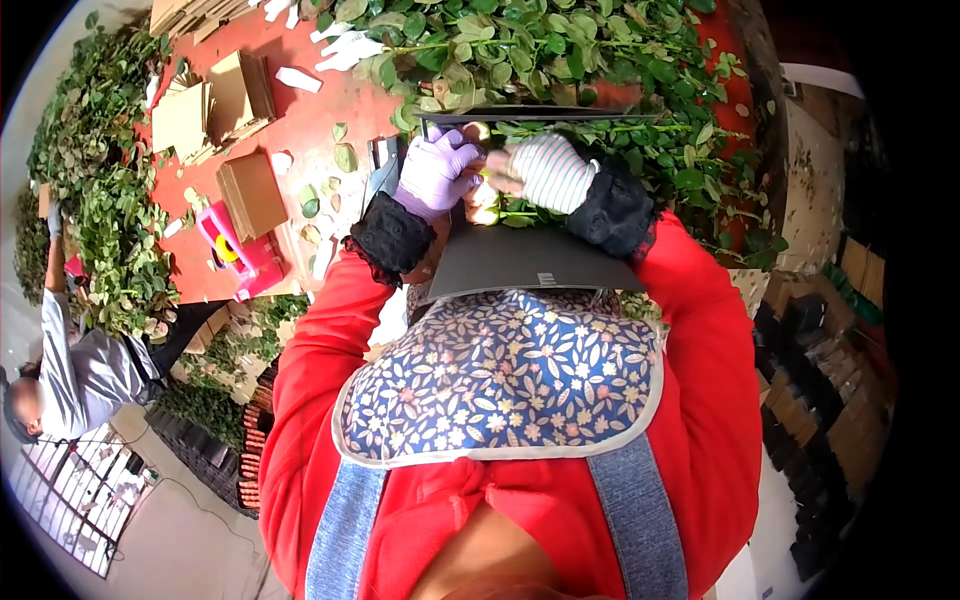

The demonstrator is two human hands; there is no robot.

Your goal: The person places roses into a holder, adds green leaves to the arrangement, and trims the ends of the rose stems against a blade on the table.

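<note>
Pale rose heads [482, 204] lie between my two hands, their leafy green stems [675, 150] running off to the right. My left hand [442, 169], in a purple glove, rests with curled fingers against the left side of the blooms. From the right, my right hand [544, 172] reaches to the same blooms in a striped glove; its fingertips are blurred. Both hands cover part of the flowers, so whether either grips one is hidden. Beneath the roses is a black wrapping sheet [525, 259], with its near flap toward my floral apron [510, 382] and a dark edge [540, 114] raised behind.
On the red table [322, 120] stand cardboard stacks [255, 195] and a pink tape dispenser [240, 255]. Leafy stems [525, 45] heap along the far side. A co-worker [97, 367] at far left reaches toward another leafy pile [112, 217]. White pieces [298, 79] and loose leaves are scattered about.
</note>
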